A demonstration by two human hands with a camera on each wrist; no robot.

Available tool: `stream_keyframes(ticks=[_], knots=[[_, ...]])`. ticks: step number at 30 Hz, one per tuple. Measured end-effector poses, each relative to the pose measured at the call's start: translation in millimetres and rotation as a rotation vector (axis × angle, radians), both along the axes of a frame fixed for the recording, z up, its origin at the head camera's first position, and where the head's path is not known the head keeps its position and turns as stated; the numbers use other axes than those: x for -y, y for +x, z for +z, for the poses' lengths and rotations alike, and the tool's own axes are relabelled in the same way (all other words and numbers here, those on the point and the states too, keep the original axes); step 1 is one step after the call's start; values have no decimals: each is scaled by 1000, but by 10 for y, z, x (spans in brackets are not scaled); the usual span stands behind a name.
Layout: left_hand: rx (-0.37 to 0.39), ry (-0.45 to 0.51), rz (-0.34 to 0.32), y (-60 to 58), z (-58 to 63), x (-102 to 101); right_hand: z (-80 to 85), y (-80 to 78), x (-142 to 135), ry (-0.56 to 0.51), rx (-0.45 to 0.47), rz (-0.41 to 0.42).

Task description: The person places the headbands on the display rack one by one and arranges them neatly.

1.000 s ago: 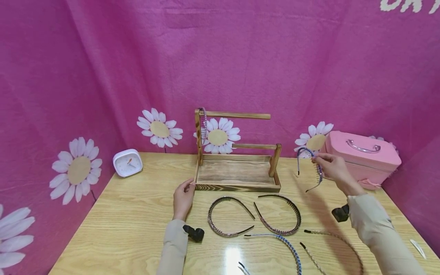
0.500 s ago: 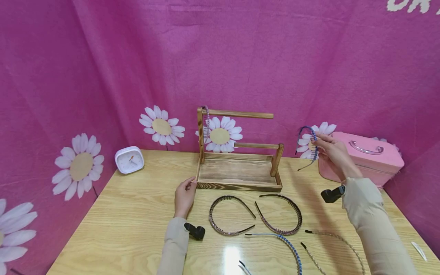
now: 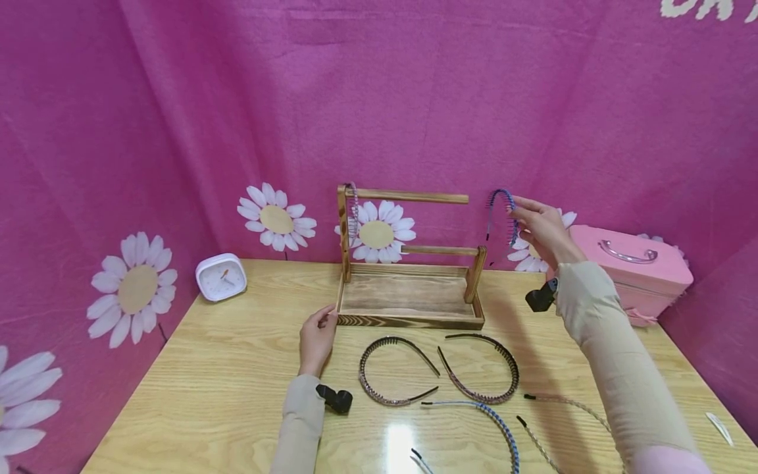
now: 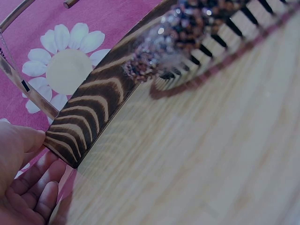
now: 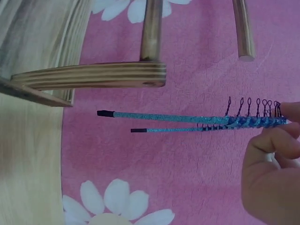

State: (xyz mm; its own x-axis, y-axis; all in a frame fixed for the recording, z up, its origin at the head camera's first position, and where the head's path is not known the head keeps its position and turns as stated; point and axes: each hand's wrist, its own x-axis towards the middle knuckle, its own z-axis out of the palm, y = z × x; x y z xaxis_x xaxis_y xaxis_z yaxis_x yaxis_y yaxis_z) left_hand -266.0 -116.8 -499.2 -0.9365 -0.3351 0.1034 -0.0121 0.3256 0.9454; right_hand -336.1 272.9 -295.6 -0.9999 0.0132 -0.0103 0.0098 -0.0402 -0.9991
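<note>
My right hand pinches a blue headband in the air, just right of the wooden headband rack's upper bar. In the right wrist view the headband shows glittery blue legs with dark tips and looped teeth, gripped at its curved end. The free end of the bar is a short way off. My left hand holds the rack's front left corner, thumb and fingertips at the dark striped edge. A pale purple headband hangs at the bar's left end.
Two dark beaded headbands lie before the rack. A blue headband and a gold-toned one lie nearer. A white clock stands left, a pink case right. A white hair clip lies at the right edge.
My right hand has raised the blue headband and carried it left, from beside the pink case toward the rack's upper bar. My left hand stays at the rack's corner.
</note>
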Motion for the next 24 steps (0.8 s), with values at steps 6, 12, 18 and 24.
stream_keyframes(ticks=[6, 12, 18, 24], knots=[[-5, 0, 0, -1, -2, 6, 66, -103, 152, -25, 2, 5], [-4, -6, 1, -8, 6, 21, 94, -161, 313, -49, -12, 18], [0, -11, 2, 10, -16, 3, 130, -187, 407, -8, -15, -8], [-3, -17, 10, -3, 1, 2, 318, -139, 419, 9, -63, -54]])
